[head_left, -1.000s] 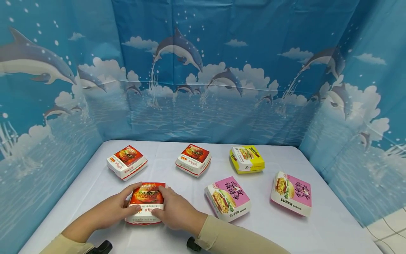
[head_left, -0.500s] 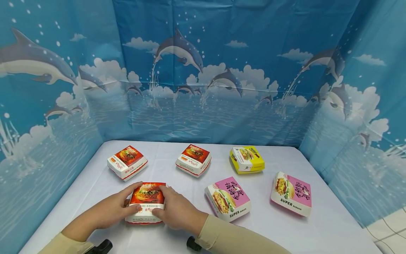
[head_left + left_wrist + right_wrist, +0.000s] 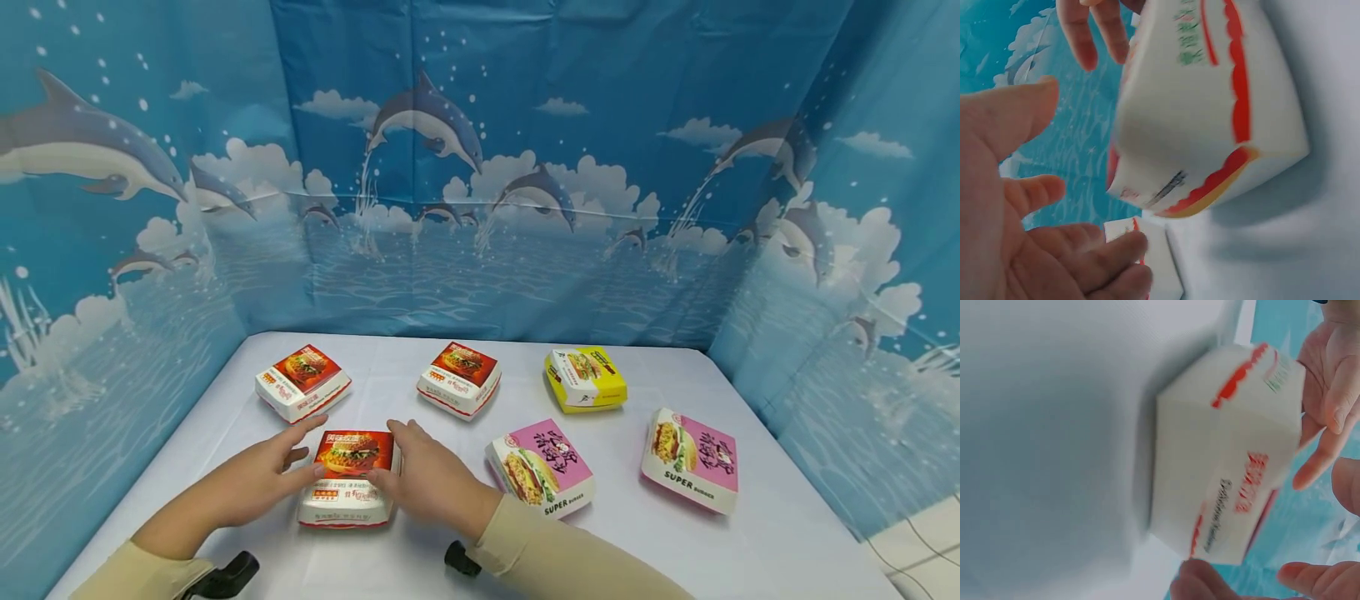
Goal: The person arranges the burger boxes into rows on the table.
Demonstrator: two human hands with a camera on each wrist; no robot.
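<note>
Partly blurred, red burger box [image 3: 347,477] sits between both hands' loosely spread fingers.

Bright, even light — blurred wrist views

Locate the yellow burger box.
In the head view, the yellow burger box sits at the table's far edge, right of centre, behind the nearer pink box.

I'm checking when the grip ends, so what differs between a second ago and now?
Both hands have let go of the near red burger box: the left hand and right hand opened and drew slightly apart, fingers straightened beside its sides. The box sits on the white table, shifted little if at all. The other two red boxes, the yellow box and both pink boxes stayed put.
</note>
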